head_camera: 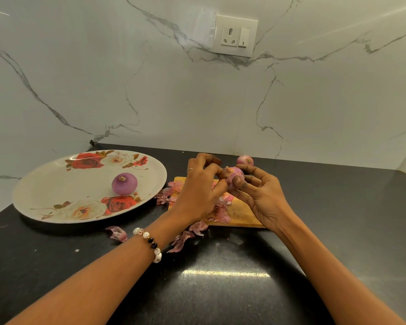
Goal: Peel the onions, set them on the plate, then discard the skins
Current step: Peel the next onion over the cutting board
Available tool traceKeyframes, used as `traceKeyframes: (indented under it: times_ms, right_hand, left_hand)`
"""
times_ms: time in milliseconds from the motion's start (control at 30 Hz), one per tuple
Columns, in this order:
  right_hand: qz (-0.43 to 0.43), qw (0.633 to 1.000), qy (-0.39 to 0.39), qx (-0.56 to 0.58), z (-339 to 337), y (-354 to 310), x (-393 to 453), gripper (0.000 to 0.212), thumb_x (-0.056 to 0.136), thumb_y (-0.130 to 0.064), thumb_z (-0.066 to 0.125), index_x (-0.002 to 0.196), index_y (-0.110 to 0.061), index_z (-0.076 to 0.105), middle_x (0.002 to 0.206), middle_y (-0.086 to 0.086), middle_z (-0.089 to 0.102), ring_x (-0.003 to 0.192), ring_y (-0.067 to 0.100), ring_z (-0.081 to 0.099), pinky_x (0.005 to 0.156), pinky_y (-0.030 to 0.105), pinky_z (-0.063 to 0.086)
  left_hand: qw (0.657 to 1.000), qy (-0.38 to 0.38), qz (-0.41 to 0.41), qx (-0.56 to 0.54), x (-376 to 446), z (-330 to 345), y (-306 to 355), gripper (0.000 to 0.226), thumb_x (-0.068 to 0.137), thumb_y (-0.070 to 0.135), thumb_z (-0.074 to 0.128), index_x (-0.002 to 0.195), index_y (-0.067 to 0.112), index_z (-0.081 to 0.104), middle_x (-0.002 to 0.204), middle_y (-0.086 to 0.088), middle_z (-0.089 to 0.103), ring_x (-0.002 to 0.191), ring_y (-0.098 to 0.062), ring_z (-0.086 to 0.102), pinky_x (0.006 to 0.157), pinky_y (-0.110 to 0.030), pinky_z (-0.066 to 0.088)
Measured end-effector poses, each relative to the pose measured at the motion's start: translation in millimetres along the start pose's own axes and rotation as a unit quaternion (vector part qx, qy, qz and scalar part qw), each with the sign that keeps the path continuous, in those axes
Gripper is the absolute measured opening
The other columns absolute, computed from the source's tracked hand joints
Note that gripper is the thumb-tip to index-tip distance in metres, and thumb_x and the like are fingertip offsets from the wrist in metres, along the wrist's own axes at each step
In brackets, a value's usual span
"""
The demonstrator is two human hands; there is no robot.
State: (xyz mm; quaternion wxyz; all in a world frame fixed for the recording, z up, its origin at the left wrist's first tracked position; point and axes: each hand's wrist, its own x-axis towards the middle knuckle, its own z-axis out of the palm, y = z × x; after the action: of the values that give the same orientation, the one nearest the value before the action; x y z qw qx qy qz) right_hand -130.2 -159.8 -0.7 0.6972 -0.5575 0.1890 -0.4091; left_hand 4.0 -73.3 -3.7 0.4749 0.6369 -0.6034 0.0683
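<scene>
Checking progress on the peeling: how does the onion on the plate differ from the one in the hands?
The onion on the plate is smooth, bare purple; the held onion still has papery pink skin. The first rests untouched on the floral plate; the second is gripped above the cutting board by the left hand and right hand. Both are small and round.

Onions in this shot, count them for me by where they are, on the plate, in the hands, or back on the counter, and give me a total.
On the plate: 1, the peeled onion
In the hands: 1, the half-peeled onion, held by left hand and right hand
On the counter: 1, the unpeeled onion by the wall
Total: 3
</scene>
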Motion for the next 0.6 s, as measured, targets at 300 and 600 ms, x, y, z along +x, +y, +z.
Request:
traceKeyframes:
  times_ms: [300,600]
  right_hand:
    - [-0.011,0.999,0.008,0.042,1.3,-1.1,-1.0,0.06,0.06,-0.016,0.08,0.116,-0.003,0.061,0.112,0.024,0.069,0.099,0.036,0.071,0.074,0.042,0.062]
    - [-0.023,0.999,-0.008,-0.026,-1.3,-5.2,0.1,0.043,0.068,-0.012,0.074,0.109,-0.005,0.064,0.112,0.021,0.068,0.098,0.035,0.071,0.075,0.047,0.061]
  left_hand:
    - [0.984,-0.022,-0.137,-0.113,0.0,-7.8,4.8,0.04,0.083,0.045,0.067,0.111,0.016,0.066,0.094,0.005,0.069,0.079,0.0,0.063,0.065,-0.004,0.048]
    - [0.941,-0.031,-0.212,-0.262,1.6,-12.0,-1.6,0.038,0.078,0.023,0.078,0.115,0.022,0.068,0.099,0.005,0.072,0.093,-0.008,0.068,0.084,-0.03,0.057]
